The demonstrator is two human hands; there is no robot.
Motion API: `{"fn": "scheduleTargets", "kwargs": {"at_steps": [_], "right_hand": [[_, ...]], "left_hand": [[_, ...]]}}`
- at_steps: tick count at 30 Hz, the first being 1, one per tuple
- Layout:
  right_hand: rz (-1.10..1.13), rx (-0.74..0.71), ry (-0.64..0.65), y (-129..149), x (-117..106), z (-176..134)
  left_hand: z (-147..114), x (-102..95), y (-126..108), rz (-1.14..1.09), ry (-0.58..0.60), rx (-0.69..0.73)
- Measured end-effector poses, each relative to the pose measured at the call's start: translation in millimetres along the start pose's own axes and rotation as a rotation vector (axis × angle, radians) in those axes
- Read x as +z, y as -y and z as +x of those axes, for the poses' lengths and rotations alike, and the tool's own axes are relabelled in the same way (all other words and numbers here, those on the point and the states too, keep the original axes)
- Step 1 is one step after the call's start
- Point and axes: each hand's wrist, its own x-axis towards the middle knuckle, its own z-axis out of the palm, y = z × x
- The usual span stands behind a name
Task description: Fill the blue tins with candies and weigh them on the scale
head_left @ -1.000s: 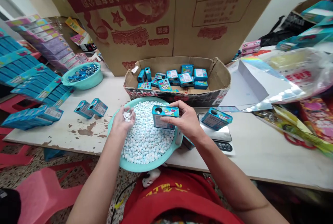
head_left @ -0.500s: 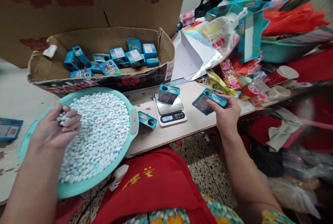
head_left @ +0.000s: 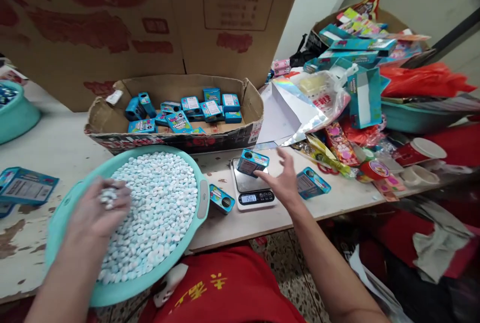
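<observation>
My left hand [head_left: 95,213] is cupped, palm up, around a few white and pale-blue candies [head_left: 108,196], slightly blurred. It is over a turquoise basin [head_left: 123,293] filled with the same small candies [head_left: 161,198]. My right hand [head_left: 284,181] holds nothing, thumb and fingers spread, beside a blue candy box [head_left: 250,164] standing on a small digital scale [head_left: 258,200]. Whether the thumb touches this box I cannot tell. A second blue box [head_left: 313,183] lies on the table right of my hand. Another blue box [head_left: 222,199], with a round dark hole, lies between basin and scale.
Behind the basin stands a low cardboard tray [head_left: 176,141] with several blue boxes. Flattened blue boxes [head_left: 30,187] lie at the left, near another turquoise basin [head_left: 22,118]. Packaging, a plastic bag [head_left: 322,93] and a paper cup [head_left: 420,155] crowd the right.
My right hand has let go of a blue box on the table and moved left to the scale, its fingers opening. My left hand still holds candies over the basin. The camera view has shifted.
</observation>
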Motion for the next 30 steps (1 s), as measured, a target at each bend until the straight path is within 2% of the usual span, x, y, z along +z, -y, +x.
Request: {"fn": "scheduleTargets", "kwargs": {"at_steps": [2, 4, 6, 8, 11, 14, 17, 20, 26, 30], "right_hand": [[0.116, 0.108, 0.151, 16, 20, 12], [0.198, 0.149, 0.197, 38, 30, 22], [0.268, 0.084, 0.198, 67, 36, 26], [0.317, -0.043, 0.279, 101, 44, 24], [0.325, -0.202, 0.479, 146, 69, 9], [0.323, -0.235, 0.562, 175, 96, -9], [0.328, -0.235, 0.564, 190, 109, -18], [0.327, -0.252, 0.549, 197, 108, -17], [0.291, -0.266, 0.572, 200, 103, -15], [0.329, -0.221, 0.59, 198, 104, -21]], "left_hand": [[-3, 2.2, 6, 0.054, 0.08, -0.05], [-11, 9.2, 9, 0.079, 0.167, -0.015], [-25, 22.8, 7, 0.06, 0.22, 0.041], [-41, 41.6, 4, 0.037, 0.279, 0.121], [-55, 68.6, 6, 0.014, 0.326, 0.358], [-52, 79.7, 14, 0.087, 0.304, 0.579], [-47, 77.2, 20, 0.178, 0.232, 0.697], [-46, 73.6, 21, 0.187, 0.213, 0.741], [-47, 74.0, 21, 0.221, 0.195, 0.78], [-47, 72.6, 17, 0.202, 0.273, 0.701]]}}
